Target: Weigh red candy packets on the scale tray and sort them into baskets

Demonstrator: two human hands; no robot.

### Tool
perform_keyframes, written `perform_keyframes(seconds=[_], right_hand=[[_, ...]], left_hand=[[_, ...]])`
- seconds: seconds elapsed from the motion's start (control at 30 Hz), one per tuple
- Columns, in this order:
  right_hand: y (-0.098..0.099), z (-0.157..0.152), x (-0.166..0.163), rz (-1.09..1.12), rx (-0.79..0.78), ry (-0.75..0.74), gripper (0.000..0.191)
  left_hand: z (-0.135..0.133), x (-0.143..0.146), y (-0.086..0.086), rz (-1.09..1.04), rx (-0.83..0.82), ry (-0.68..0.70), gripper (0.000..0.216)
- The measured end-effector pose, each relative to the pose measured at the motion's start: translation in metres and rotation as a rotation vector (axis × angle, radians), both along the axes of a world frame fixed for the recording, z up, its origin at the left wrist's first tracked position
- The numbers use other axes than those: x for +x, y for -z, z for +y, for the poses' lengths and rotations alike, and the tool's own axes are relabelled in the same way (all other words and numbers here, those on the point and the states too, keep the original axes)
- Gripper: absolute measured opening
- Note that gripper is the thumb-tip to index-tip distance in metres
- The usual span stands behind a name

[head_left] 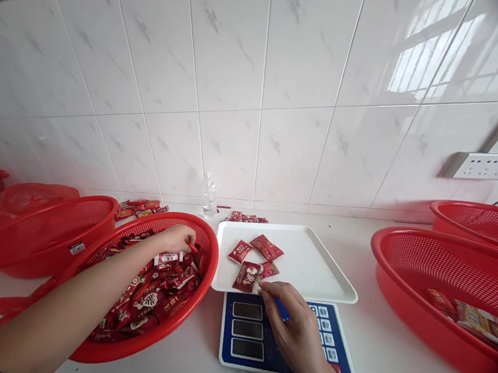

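Four packets (255,263) are laid on the near-left part of the tray (312,264), which is carried by the scale (255,337). The nearest packet (268,270) looks pinched at its edge by the right hand (296,328) grip. The left hand (176,239) is sunk in the heap (153,295) in the basket (212,248). Its fingers are curled, but a pinch cannot be told.

Packets are likely best set flat, inside the rim, with the tray not leaned on. The tray's right half is bare. The basket rim is just beside the tray's left edge. Open counter (372,365) is left right of the scale.
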State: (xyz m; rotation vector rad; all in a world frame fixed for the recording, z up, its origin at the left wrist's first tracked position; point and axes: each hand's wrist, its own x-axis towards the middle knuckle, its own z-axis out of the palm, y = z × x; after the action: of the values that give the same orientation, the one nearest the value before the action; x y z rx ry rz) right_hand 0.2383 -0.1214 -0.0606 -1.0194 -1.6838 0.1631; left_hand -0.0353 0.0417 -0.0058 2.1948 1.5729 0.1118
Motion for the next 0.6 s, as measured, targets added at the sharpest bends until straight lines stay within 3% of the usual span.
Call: perform_keyframes(seconds=[0.17, 0.37, 0.6], right_hand=[[-0.003, -0.002, 0.000, -0.013, 0.015, -0.001, 0.015], [-0.006, -0.003, 0.001, -0.014, 0.016, -0.003, 0.015], [-0.006, -0.003, 0.001, 0.013, 0.031, -0.014, 0.015]], left_hand=[[0.005, -0.011, -0.025, -0.173, -0.042, -0.024, 0.022], [-0.008, 0.000, -0.053, -0.442, -0.180, -0.146, 0.036], [-0.014, 0.045, -0.058, -0.636, -0.188, -0.048, 0.037]])
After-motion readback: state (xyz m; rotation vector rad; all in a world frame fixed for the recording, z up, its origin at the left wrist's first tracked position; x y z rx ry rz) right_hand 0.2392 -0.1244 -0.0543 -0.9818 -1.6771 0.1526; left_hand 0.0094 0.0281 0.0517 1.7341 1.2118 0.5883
